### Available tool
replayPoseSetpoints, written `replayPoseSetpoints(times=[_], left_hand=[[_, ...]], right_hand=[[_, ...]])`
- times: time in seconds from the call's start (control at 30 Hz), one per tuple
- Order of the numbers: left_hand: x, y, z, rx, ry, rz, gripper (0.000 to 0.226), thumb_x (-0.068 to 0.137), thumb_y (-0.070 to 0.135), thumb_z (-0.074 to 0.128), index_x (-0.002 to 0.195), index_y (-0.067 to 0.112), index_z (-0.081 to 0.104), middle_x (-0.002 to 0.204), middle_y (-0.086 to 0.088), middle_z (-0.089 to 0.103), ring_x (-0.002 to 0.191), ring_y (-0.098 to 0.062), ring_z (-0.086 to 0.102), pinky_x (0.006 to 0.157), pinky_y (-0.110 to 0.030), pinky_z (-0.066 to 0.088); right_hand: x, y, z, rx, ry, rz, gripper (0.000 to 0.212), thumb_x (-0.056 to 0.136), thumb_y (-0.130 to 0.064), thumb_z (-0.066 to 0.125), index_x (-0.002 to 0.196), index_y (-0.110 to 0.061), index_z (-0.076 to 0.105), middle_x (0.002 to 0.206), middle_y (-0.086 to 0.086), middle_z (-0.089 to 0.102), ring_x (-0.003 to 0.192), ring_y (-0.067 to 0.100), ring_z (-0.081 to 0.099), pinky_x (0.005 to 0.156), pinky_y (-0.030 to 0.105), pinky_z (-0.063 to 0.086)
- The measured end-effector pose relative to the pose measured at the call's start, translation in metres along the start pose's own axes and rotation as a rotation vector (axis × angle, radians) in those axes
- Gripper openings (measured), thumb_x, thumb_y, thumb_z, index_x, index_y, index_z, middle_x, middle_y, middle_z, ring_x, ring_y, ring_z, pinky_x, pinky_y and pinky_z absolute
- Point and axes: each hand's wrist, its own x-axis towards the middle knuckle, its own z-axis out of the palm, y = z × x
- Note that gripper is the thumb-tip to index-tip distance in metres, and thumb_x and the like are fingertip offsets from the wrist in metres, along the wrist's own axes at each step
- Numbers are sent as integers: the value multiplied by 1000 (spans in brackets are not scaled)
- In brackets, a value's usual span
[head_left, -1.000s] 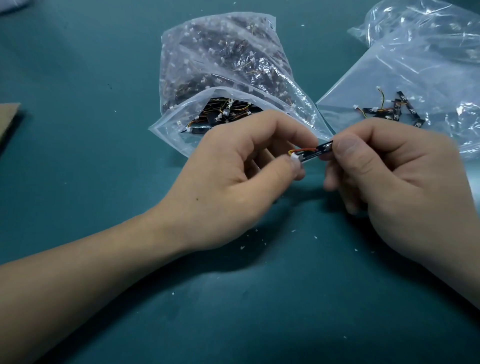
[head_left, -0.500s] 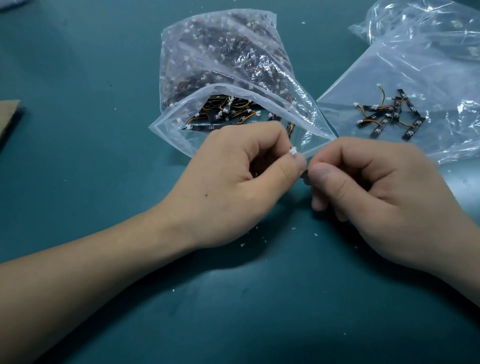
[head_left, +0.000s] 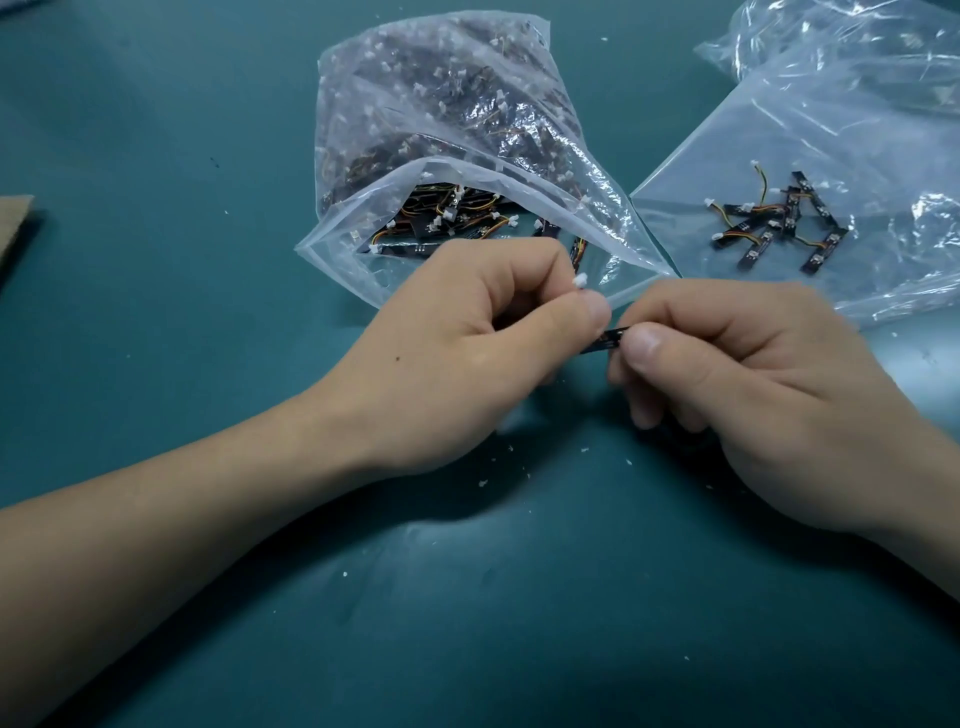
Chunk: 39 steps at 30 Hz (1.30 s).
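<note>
Hands meet near the middle of the tabletop (head_left: 156, 291). Our left hand (head_left: 467, 353) pinches a little white plug (head_left: 580, 281) between thumb and first finger. Our right hand (head_left: 753, 395) pinches one end of a thin black strip (head_left: 607, 339) the same way. The other fingers of both hands are curled in. The plug sits just above the strip, and any thin wires that join them are hidden behind our left thumb. We think we are working the plug end against the strip, maybe bending it, maybe tugging it; we cannot tell which. To do it well, we should hold close to the join so the strip does not snap. We should move slowly and straight, with no jerk, and work low over the tabletop so nothing flies off if it slips. Behind our hands, toward the far edge, lies a full bag (head_left: 467, 130) with its mouth open to us, packed with more strips. Toward the far right corner lies a second bag (head_left: 831, 145) with a small pile of strips (head_left: 779, 228); we cannot tell if they lie in it or on it. Tiny white crumbs (head_left: 484, 484) lie near our left hand.
</note>
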Motion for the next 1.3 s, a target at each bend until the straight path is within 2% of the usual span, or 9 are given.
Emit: replayPoseSetpoints(times=[0.07,0.2,0.37,0.53,0.7,0.9,1.03,1.2,1.3], left_hand=[[-1,1,0,-10,-62,14,24,93,27,60,71,17,57,61,1,55,60,-24,47,58,-38,38],[-2,0,-1,19,-117,10,20,93,15,60,74,7,58,60,-1,54,55,-11,45,55,-25,37],[-3,2,-1,52,-142,16,22,92,13,58,72,4,57,63,-14,55,56,-14,44,55,-26,37],[-3,1,-1,51,-127,31,23,91,11,57,72,0,57,64,-16,52,59,-23,44,56,-30,37],[-3,2,-1,47,-137,26,24,95,15,57,72,8,58,64,-10,55,58,-18,44,56,-32,37],[-3,3,0,85,-73,54,24,95,10,57,71,9,56,63,-9,50,58,-12,40,56,-24,35],[-4,2,1,132,-36,48,22,93,10,58,71,9,56,60,3,47,56,-6,39,55,-18,34],[-5,3,1,96,-84,64,20,96,19,56,77,11,59,65,-12,53,59,-21,45,56,-31,37],[-5,3,0,113,-93,66,22,98,22,55,83,11,66,65,-10,55,60,-21,49,57,-32,39]], right_hand=[[1,1,-1,87,36,14,28,93,-39,50,77,-21,65,61,-5,64,51,8,51,52,18,41],[4,3,-4,176,86,44,31,88,-36,50,75,-11,61,56,1,62,48,12,48,48,22,40],[1,3,-3,90,53,13,27,92,-35,49,73,-22,63,59,-7,63,49,8,49,49,21,41],[0,3,-1,161,36,34,28,93,-40,49,84,-21,68,64,-3,67,50,12,52,48,32,43],[-1,5,-2,183,101,39,29,93,-38,52,87,-18,71,62,0,67,49,15,53,48,28,44],[0,5,0,208,94,41,30,94,-40,52,90,-18,72,64,3,68,50,19,54,47,31,44],[0,5,0,178,95,46,29,94,-39,52,89,-20,73,63,-1,68,49,16,55,47,30,45],[-1,5,-1,202,139,20,27,94,-37,53,86,-20,72,63,1,68,48,19,55,46,30,44],[0,4,-1,199,154,10,26,95,-36,53,86,-20,72,63,0,67,47,21,55,46,29,44]])
